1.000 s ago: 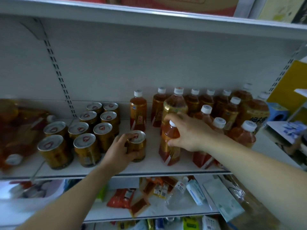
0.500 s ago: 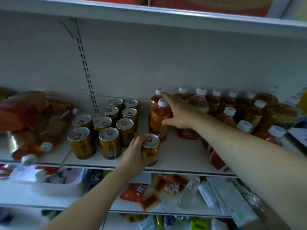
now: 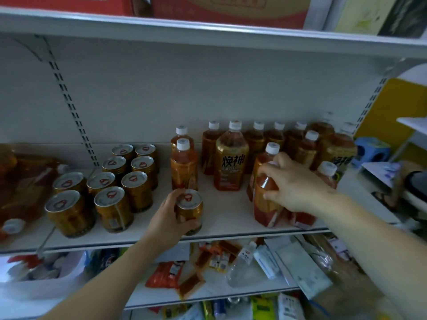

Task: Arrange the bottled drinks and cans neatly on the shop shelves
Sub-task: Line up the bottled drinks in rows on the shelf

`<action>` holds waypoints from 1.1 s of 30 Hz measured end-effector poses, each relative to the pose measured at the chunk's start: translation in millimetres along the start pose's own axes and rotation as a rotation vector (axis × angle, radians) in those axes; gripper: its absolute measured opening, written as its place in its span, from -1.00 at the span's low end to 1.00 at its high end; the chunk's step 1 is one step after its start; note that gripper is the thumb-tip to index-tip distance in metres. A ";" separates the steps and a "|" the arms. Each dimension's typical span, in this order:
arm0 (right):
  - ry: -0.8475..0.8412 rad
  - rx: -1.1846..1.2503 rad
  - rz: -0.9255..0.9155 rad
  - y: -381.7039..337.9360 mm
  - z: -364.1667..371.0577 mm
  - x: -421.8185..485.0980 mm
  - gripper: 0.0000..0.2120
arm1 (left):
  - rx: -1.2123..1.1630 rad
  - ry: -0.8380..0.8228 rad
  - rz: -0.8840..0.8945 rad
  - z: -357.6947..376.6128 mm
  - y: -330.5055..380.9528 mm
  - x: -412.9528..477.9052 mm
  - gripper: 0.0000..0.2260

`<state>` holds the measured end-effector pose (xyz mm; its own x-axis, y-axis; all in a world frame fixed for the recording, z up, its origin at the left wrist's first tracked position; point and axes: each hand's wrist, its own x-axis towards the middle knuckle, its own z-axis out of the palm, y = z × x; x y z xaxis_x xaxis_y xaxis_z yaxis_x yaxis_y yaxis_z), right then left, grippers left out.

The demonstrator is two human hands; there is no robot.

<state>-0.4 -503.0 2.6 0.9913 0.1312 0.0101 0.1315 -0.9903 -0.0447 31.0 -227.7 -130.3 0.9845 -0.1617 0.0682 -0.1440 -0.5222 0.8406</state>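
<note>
1. Standing near the front edge of the shelf, a can is gripped by the curled fingers of the left hand.
2. A bottle by the same edge is held in the right hand, fingers wrapped round its top.
3. Bare shelf is seen between them.

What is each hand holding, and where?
The left hand grips a gold can round its side; right hand grips a tea bottle at its shoulder.
</note>
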 end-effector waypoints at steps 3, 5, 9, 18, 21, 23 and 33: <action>0.041 0.081 -0.099 -15.7 4.6 17.9 -0.55 | -0.043 0.024 -0.018 -8.7 0.5 -5.3 -0.25; 0.085 0.122 -0.140 -34.0 7.3 33.9 -0.55 | -0.034 0.045 -0.019 -13.8 -0.2 -11.1 -0.25; 0.150 0.233 -0.231 -79.6 18.9 66.3 -0.52 | 0.006 0.091 -0.048 -24.3 -5.4 -18.8 -0.28; 0.158 0.299 -0.185 -93.5 32.0 84.5 -0.28 | -0.040 0.069 -0.142 -37.3 -9.1 -24.0 -0.17; 0.237 0.506 -0.146 -91.5 50.7 67.2 -0.11 | -0.042 0.098 -0.145 -35.9 -10.7 -23.7 -0.17; 0.394 0.588 -0.138 -90.9 74.8 47.7 -0.10 | -0.039 0.091 -0.146 -36.5 -11.1 -28.0 -0.19; -0.028 0.350 0.061 -80.5 151.2 12.9 -0.42 | 0.955 0.256 0.016 -64.9 -7.0 -28.4 -0.20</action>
<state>2.5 -414.7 -144.7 0.9965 0.0781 -0.0309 0.0603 -0.9214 -0.3840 10.6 -165.1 -103.3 0.9574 -0.0476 0.2849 -0.0673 -0.9959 0.0597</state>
